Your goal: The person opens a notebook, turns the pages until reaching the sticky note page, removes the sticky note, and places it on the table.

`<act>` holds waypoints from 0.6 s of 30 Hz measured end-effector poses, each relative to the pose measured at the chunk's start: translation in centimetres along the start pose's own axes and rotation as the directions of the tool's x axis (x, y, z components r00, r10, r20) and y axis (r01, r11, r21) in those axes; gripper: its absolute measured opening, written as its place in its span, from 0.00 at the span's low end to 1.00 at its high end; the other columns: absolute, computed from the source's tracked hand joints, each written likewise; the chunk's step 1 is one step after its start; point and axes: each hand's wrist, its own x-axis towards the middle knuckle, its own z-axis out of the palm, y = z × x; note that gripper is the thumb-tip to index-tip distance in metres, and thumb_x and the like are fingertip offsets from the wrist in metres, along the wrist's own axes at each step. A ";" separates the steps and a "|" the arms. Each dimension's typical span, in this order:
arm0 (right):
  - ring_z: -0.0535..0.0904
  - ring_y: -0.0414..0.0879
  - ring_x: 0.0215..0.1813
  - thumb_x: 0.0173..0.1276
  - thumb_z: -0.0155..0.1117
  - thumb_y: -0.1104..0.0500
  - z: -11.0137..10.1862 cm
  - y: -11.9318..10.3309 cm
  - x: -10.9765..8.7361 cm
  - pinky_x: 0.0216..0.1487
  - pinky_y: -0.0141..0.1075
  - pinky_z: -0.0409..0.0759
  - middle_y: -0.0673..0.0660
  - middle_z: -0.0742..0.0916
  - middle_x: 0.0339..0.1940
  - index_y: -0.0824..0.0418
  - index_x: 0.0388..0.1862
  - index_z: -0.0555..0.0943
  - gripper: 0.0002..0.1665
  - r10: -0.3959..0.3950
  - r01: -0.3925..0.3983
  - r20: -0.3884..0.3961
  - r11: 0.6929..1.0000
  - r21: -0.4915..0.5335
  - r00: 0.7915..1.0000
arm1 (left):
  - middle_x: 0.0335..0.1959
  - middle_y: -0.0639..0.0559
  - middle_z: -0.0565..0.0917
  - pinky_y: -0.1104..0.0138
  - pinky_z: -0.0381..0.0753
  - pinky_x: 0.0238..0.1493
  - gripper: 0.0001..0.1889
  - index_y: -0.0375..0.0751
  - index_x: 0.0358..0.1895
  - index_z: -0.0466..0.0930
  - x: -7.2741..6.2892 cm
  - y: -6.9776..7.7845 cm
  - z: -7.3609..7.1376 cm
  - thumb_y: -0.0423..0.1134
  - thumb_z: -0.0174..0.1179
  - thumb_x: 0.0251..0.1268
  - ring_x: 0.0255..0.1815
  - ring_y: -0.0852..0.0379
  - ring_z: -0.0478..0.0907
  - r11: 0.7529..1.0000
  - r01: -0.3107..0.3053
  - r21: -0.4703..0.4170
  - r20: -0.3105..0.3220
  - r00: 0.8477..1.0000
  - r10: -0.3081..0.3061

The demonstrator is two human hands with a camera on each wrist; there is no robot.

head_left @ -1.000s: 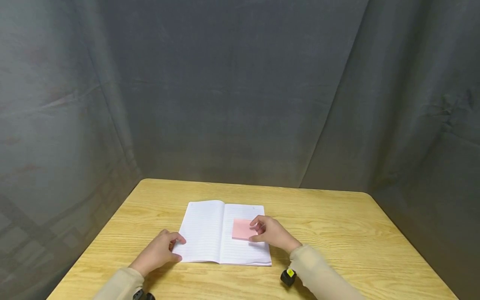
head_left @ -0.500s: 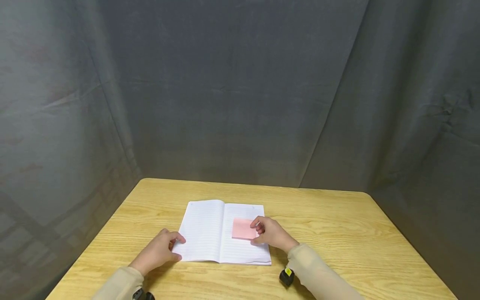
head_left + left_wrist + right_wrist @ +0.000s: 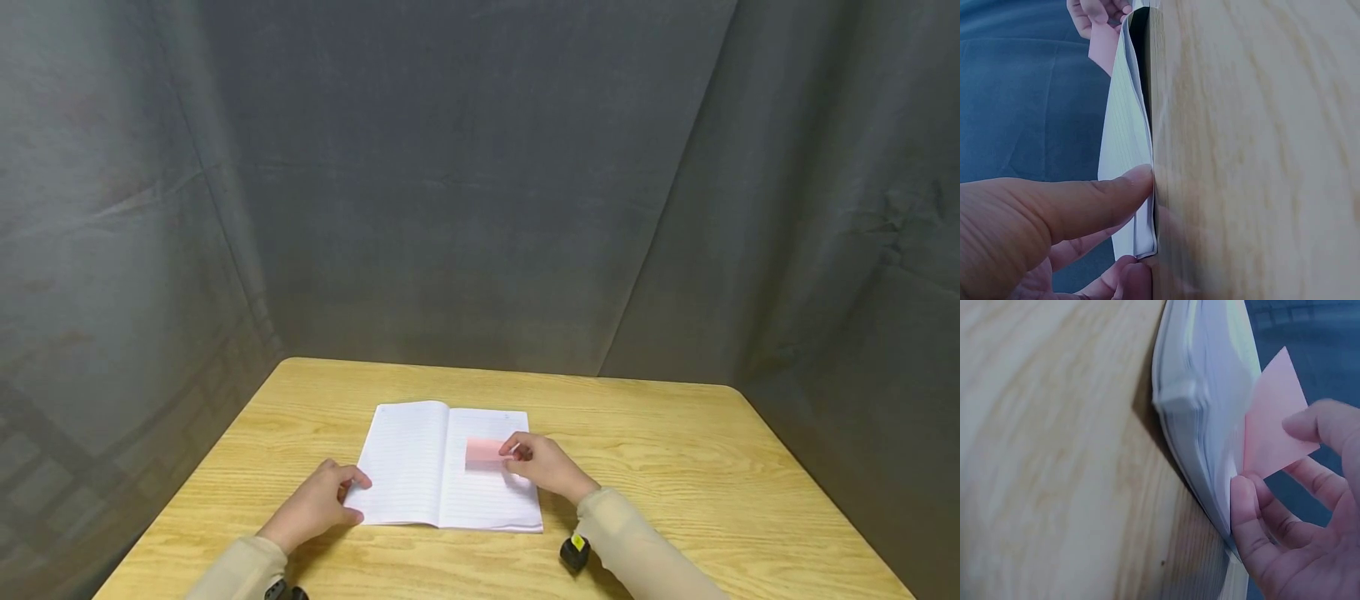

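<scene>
An open lined notebook (image 3: 405, 462) lies on the wooden table. My left hand (image 3: 318, 504) holds its near left corner; in the left wrist view the thumb presses the page edge, with curled fingers beside it. Over the right page, my right hand (image 3: 551, 468) pinches a square pink sticky note (image 3: 1272, 425) between thumb and fingers. The note is tilted up from the paper, its far edge close to or on the page. Other fingertips of the right hand touch the notebook's edge in the right wrist view.
The light wooden table (image 3: 675, 467) runs out on both sides of the notebook. Dark grey curtain cloth (image 3: 465, 183) hangs behind and beside it. A black wrist device (image 3: 575, 554) with a yellow mark sits below the right sleeve.
The pink sticky note lay flat on the right page; its near edge has risen, with the right thumb moving slightly away from me. The left hand and notebook stay put.
</scene>
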 end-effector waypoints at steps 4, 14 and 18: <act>0.73 0.40 0.30 0.67 0.63 0.60 0.0 0.1 0.1 0.29 0.30 0.72 0.50 0.81 0.29 0.56 0.38 0.82 0.03 0.005 -0.005 -0.002 1.000 0.003 1.000 | 0.35 0.48 0.70 0.63 0.71 0.37 0.19 0.47 0.38 0.83 0.0 0.0 0.0 0.33 0.77 0.39 0.35 0.54 0.67 1.000 0.001 0.003 -0.004 1.000 -0.001; 0.76 0.41 0.30 0.68 0.63 0.59 0.0 -0.1 0.2 0.30 0.33 0.74 0.51 0.82 0.29 0.57 0.37 0.79 0.03 0.069 -0.069 -0.003 0.997 0.029 0.998 | 0.35 0.49 0.70 0.63 0.71 0.37 0.19 0.47 0.38 0.83 -0.1 0.1 0.0 0.33 0.78 0.38 0.35 0.55 0.67 1.000 0.000 -0.001 -0.008 1.000 0.000; 0.75 0.42 0.30 0.68 0.63 0.60 0.0 -0.1 0.3 0.30 0.34 0.74 0.51 0.81 0.28 0.58 0.37 0.79 0.02 0.087 -0.087 -0.008 0.996 0.011 0.996 | 0.35 0.49 0.70 0.63 0.71 0.38 0.19 0.47 0.38 0.83 -0.2 0.2 -0.1 0.32 0.78 0.38 0.35 0.55 0.67 1.000 -0.002 0.000 -0.010 1.000 0.002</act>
